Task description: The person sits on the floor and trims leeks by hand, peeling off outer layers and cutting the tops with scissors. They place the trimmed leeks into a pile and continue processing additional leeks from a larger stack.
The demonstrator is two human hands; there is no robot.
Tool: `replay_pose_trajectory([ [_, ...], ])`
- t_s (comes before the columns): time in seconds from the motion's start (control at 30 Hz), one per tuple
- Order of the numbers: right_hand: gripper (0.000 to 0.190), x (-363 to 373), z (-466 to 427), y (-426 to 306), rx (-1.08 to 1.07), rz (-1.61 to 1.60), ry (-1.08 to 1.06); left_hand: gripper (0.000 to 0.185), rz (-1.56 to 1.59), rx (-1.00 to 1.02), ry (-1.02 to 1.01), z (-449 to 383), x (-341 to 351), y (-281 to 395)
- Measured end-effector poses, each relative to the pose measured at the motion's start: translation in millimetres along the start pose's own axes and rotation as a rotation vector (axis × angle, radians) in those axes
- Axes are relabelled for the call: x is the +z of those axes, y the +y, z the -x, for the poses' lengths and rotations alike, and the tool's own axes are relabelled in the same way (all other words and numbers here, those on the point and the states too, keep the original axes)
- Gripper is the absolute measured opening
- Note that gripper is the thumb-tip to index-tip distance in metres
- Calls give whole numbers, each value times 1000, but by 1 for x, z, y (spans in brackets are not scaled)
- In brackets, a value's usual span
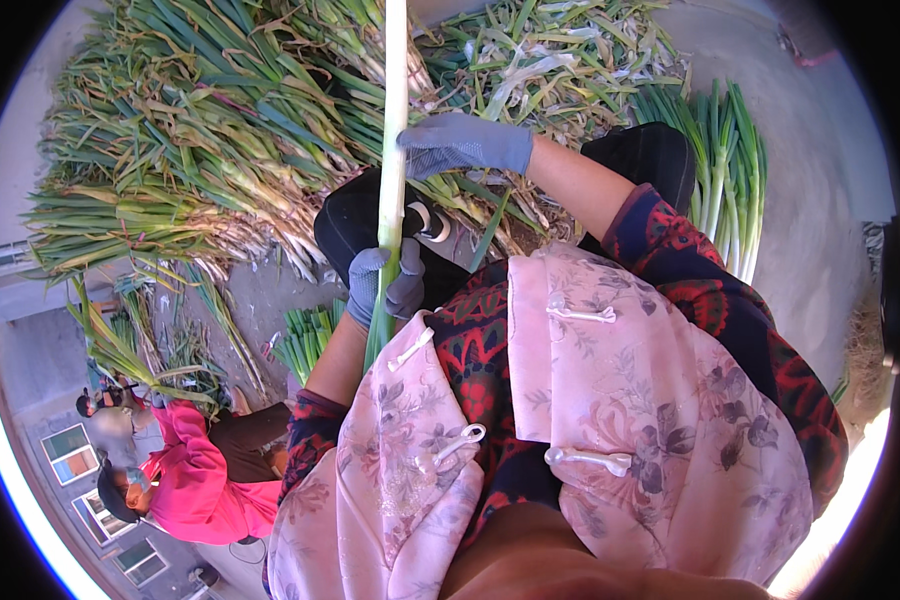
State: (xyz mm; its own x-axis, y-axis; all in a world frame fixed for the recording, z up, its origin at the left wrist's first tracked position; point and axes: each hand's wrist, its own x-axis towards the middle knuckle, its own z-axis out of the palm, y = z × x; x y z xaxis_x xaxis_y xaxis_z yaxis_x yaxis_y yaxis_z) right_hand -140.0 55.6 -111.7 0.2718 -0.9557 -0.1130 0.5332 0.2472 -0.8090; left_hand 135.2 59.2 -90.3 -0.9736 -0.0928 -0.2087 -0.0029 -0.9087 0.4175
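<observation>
A long, thick Welsh onion or leek stalk [392, 180] stands nearly upright in the picture, its white part at the top and its green leaves running down against the pink floral vest. My left hand [385, 283], in a grey knit glove, is wrapped round the lower green part. Higher up, my right hand [461, 144], gloved alike, has its curled fingertips at the right edge of the white shaft; the far side of its grip is partly hidden. The top end of the stalk lies outside the view.
Untrimmed stalks [270, 172] are heaped at upper left, with stripped leaves and skins [540, 67] beyond my right hand. Clean stalks [727, 172] lie at right; another bundle [307, 337] is by my left forearm. A co-worker in pink [210, 480] sits at lower left, holding leafy stalks.
</observation>
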Motion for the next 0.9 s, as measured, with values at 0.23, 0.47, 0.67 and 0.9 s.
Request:
replay_pose_trajectory([
  [0.23,52,24,10,10,-159,123,47,56,-379,-170,328,-9,11,24],
  [0.47,67,30,8,17,-358,739,326,33,-896,-17,649,-53,48,50],
  [0.67,47,14,28,1,-403,767,439,29,-973,-25,679,-44,54,42],
  [0.9,54,-45,35,3,-569,361,696,30,-1022,-28,722,-42,57,38],
])
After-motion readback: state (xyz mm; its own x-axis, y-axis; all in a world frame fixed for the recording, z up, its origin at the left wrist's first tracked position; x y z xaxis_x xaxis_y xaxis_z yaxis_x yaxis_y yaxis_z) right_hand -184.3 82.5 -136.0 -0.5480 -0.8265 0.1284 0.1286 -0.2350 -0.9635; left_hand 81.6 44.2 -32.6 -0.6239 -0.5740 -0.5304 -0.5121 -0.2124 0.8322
